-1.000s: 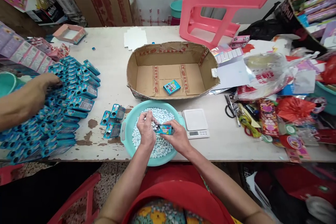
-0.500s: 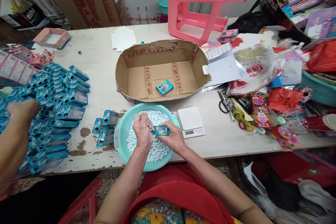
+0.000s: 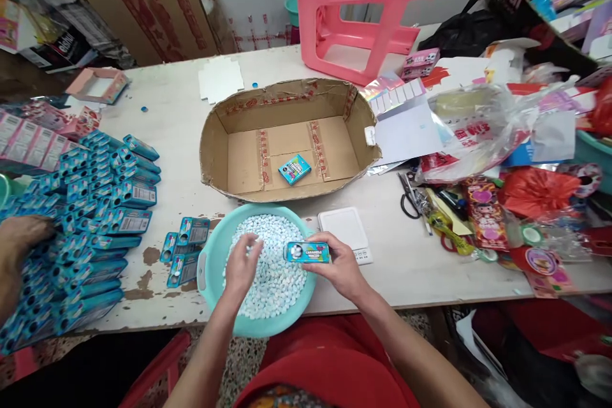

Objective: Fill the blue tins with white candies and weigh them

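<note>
My right hand (image 3: 345, 266) is closed around a small blue candy box (image 3: 308, 252), held level above the right side of the basin. A round hole with white showing in it is at the box's left part. Over the left part of the turquoise basin (image 3: 217, 299) is my left hand (image 3: 243, 266), fingers loosely bent and apart, with nothing visible in them. Many small pale candies (image 3: 272, 290) lie in the basin. Just left of it stand several blue boxes (image 3: 194, 231). Behind the basin, a cut-down cardboard box (image 3: 243, 159) contains one blue box (image 3: 294, 169).
A white kitchen scale (image 3: 345, 229) sits right of the basin. At far left, a co-worker's hand (image 3: 26, 233) reaches over rows of blue boxes (image 3: 129, 220). Scissors (image 3: 410, 197), wrappers and a plastic bag (image 3: 471, 134) crowd the right. A pink stool (image 3: 377, 32) stands behind.
My left hand has drawn away from the candy box and moved left, its fingers loosening. My right hand has shifted slightly right with the box. The view has tilted a little.
</note>
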Tool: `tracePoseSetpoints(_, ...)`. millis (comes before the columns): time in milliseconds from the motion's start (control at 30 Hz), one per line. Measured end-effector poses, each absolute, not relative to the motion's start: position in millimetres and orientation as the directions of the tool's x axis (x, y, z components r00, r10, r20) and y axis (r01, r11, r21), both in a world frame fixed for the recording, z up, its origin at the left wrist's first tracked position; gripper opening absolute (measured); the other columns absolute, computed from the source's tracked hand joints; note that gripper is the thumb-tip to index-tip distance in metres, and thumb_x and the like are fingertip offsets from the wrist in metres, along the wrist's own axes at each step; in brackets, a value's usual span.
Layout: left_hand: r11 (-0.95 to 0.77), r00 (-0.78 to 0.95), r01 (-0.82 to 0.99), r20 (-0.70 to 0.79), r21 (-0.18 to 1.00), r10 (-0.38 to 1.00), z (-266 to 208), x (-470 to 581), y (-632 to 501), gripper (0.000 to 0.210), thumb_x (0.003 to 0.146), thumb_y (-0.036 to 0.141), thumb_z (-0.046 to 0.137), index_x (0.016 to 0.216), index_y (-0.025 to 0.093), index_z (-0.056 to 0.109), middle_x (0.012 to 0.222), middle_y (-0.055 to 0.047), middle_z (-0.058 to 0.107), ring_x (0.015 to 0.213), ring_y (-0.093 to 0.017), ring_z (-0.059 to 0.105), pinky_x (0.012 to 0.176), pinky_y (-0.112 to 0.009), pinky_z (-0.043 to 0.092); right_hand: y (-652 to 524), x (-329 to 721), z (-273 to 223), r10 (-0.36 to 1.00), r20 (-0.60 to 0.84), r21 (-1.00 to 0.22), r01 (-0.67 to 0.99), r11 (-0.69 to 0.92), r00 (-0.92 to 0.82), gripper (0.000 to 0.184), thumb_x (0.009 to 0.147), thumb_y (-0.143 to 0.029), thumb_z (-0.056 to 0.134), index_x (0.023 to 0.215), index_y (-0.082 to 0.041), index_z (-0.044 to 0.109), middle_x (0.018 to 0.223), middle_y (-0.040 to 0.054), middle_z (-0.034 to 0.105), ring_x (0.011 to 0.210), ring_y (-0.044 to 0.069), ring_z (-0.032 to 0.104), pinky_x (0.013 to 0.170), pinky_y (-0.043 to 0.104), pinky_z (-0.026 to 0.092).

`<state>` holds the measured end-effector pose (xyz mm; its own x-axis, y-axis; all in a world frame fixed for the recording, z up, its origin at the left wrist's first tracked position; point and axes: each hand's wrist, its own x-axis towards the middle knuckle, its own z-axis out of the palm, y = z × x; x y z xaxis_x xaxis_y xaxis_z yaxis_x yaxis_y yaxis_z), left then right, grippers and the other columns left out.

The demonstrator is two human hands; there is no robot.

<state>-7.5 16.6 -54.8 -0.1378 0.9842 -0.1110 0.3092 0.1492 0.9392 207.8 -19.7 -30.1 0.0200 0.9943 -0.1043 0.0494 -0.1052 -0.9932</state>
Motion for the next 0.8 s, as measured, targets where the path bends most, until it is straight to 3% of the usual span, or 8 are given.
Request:
tracePoseSetpoints(100, -0.067, 0.026, 0.713, 0.069, 0.698, 0.997, -55.7, -20.0, 26.1, 0.024, 0.078, 0.042, 0.060, 0.093, 0.023, 0.061, 0.100, -0.007, 0.062, 0.098, -0.026, 0.055, 0.085, -0.040, 0.043, -21.5, 240.4, -29.6, 0.991, -0.097, -0.995, 0.029, -0.100, 0.091, 0.037, 0.061, -0.029, 0.081, 0.092, -0.024, 0.063, 0.096, 0.0010, 0.061, 0.090, 0.019, 0.059, 0.079, 0.030, 0.047)
tracePoseSetpoints(233, -0.250, 0.125, 0.758, 0.241, 0.603, 0.962, -43.4, 15.0, 104.6, 0.028, 0.086, 0.038, 0.048, 0.108, 0.022, 0.055, 0.104, -0.008, 0.060, 0.101, -0.022, 0.055, 0.089, -0.036, 0.042, -14.9, 283.5, -55.9, 0.950, -0.128, -0.988, 0.045, -0.147, 0.285, 0.038, 0.064, -0.029, 0.078, 0.096, -0.023, 0.059, 0.096, 0.0014, 0.061, 0.084, 0.018, 0.060, 0.075, 0.030, 0.049)
tracePoseSetpoints(367, -0.316, 0.384, 0.830, -0.061, 0.459, 0.921, -63.5, 83.3, 210.4, 0.056, 0.073, 0.039, 0.064, 0.121, 0.017, 0.049, 0.119, -0.015, 0.054, 0.113, -0.030, 0.047, 0.093, -0.039, 0.037, -5.9, 312.3, -94.4, 0.915, -0.048, -0.967, 0.211, -0.143, 0.401, 0.035, 0.067, -0.033, 0.075, 0.095, -0.021, 0.059, 0.096, 0.0038, 0.060, 0.088, 0.020, 0.059, 0.079, 0.035, 0.049)
tracePoseSetpoints(500, -0.251, 0.374, 0.907, -0.374, 0.339, 0.849, -91.1, 125.8, 260.5, 0.092, 0.055, 0.032, 0.075, 0.135, 0.012, 0.035, 0.119, -0.020, 0.052, 0.111, -0.035, 0.047, 0.089, -0.040, 0.038, -5.2, 323.3, -100.3, 0.928, 0.092, -0.911, 0.407, -0.068, 0.361, 0.038, 0.073, -0.034, 0.070, 0.106, -0.021, 0.056, 0.109, 0.0087, 0.058, 0.105, 0.025, 0.056, 0.090, 0.044, 0.047)
tracePoseSetpoints(567, -0.242, 0.359, 0.912, -0.358, 0.333, 0.862, -86.9, 129.9, 259.5, 0.088, 0.058, 0.030, 0.072, 0.136, 0.012, 0.035, 0.117, -0.021, 0.052, 0.110, -0.037, 0.047, 0.087, -0.042, 0.039, -8.8, 319.8, -85.1, 0.912, 0.231, -0.831, 0.556, 0.003, 0.340, 0.048, 0.075, -0.032, 0.070, 0.117, -0.021, 0.050, 0.125, 0.0125, 0.050, 0.120, 0.028, 0.046, 0.099, 0.050, 0.040)
tracePoseSetpoints(667, -0.272, 0.359, 0.879, -0.169, 0.392, 0.918, -48.5, 118.6, 227.8, 0.067, 0.064, 0.036, 0.066, 0.126, 0.016, 0.050, 0.114, -0.017, 0.052, 0.111, -0.037, 0.045, 0.090, -0.045, 0.037, -14.0, 296.8, -51.0, 0.886, 0.403, -0.691, 0.711, 0.130, 0.230, 0.056, 0.078, -0.026, 0.068, 0.127, -0.025, 0.044, 0.132, 0.0121, 0.045, 0.129, 0.030, 0.037, 0.105, 0.053, 0.035)
tracePoseSetpoints(733, -0.321, 0.397, 0.805, -0.050, 0.498, 0.917, -10.4, 101.6, 189.0, 0.055, 0.064, 0.039, 0.066, 0.115, 0.020, 0.059, 0.108, -0.013, 0.054, 0.105, -0.034, 0.048, 0.091, -0.045, 0.037, -13.8, 270.2, -30.3, 0.887, 0.450, -0.625, 0.745, 0.234, 0.099, 0.056, 0.080, -0.026, 0.065, 0.130, -0.028, 0.041, 0.132, 0.0103, 0.047, 0.131, 0.030, 0.036, 0.106, 0.053, 0.033)
tracePoseSetpoints(800, -0.313, 0.485, 0.682, -0.089, 0.661, 0.870, 21.1, 77.7, 143.5, 0.051, 0.061, 0.042, 0.069, 0.108, 0.024, 0.063, 0.098, -0.009, 0.059, 0.094, -0.030, 0.053, 0.087, -0.041, 0.041, -10.8, 240.3, -17.7, 0.906, 0.422, -0.606, 0.743, 0.285, -0.004, 0.059, 0.081, -0.030, 0.063, 0.134, -0.026, 0.038, 0.134, 0.0108, 0.047, 0.131, 0.032, 0.035, 0.107, 0.053, 0.030)
